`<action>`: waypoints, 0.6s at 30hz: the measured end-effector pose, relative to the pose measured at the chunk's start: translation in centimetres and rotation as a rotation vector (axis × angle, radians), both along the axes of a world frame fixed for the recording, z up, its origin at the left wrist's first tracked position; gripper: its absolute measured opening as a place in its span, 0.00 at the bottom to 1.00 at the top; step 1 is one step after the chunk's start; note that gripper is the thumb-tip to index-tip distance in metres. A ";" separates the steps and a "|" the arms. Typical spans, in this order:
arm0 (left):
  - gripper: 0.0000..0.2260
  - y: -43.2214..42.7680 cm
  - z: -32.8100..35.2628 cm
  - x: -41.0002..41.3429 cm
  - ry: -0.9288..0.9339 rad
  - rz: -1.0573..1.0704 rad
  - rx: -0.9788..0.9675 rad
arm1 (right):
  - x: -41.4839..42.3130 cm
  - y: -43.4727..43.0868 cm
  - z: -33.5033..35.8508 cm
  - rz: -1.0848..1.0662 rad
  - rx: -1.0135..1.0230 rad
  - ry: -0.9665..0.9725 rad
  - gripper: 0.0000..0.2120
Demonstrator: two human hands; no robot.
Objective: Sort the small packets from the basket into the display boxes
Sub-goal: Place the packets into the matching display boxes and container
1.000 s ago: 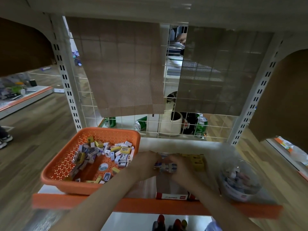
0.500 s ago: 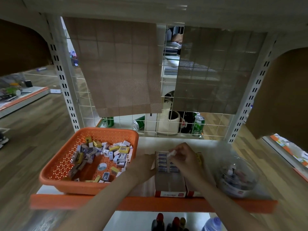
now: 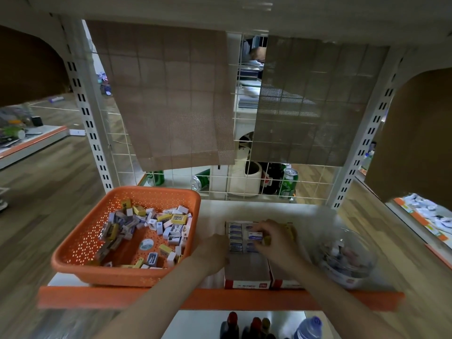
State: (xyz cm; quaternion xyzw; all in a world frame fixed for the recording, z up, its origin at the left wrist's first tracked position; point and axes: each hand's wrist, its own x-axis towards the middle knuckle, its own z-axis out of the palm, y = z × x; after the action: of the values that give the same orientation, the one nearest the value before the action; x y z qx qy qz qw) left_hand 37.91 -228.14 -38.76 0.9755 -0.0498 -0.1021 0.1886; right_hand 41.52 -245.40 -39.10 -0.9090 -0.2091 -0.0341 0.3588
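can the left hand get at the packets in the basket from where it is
Probably yes. The left hand lies against the display box, just beside the basket rim. The basket is open-topped, nothing covers its packets, and the right hand holds a packet over the box.

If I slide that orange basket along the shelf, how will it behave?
The orange basket looks like thin perforated plastic, so probably light and slightly flexible. Its flat base should slide, not tip. The loose packets inside would likely shift.
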 end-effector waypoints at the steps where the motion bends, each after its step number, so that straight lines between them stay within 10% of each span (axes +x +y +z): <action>1: 0.18 0.0 0.0 0.0 -0.004 0.001 -0.007 | 0.1 -0.1 -0.1 0.001 -0.025 -0.011 0.12; 18: 0.18 0.5 -0.6 0.0 -0.005 0.021 -0.118 | -0.9 0.0 0.1 -0.024 -0.362 -0.049 0.11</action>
State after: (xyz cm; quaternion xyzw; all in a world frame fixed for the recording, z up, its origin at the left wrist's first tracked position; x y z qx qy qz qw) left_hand 37.93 -227.65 -39.32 0.9634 -0.0457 -0.0946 0.2467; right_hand 40.61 -245.37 -39.02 -0.9601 -0.2097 -0.0225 0.1837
